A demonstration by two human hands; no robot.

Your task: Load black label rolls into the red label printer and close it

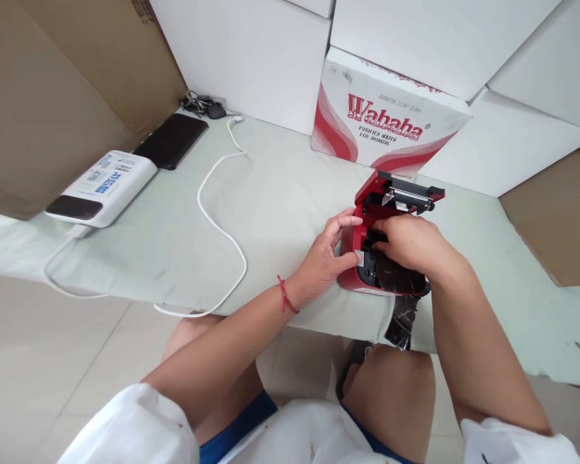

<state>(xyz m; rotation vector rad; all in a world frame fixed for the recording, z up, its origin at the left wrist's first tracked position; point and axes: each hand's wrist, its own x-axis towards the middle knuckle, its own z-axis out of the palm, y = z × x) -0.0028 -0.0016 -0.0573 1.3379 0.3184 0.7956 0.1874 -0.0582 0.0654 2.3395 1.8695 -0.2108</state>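
Two hands at the red device [348,276] on the desk [280,174]: left hand [326,254] spread against its side; right hand [413,241] inside, finger grip hidden. Lid [367,189] raised; interior work apparently unfinished, black strip [402,322] hanging in front.

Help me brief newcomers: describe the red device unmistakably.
Find the white Wahaha box on the table. In front, the left hand touches the red device and the right hand reaches inside. Its raised lid and red colour distinguish it from the white power bank.
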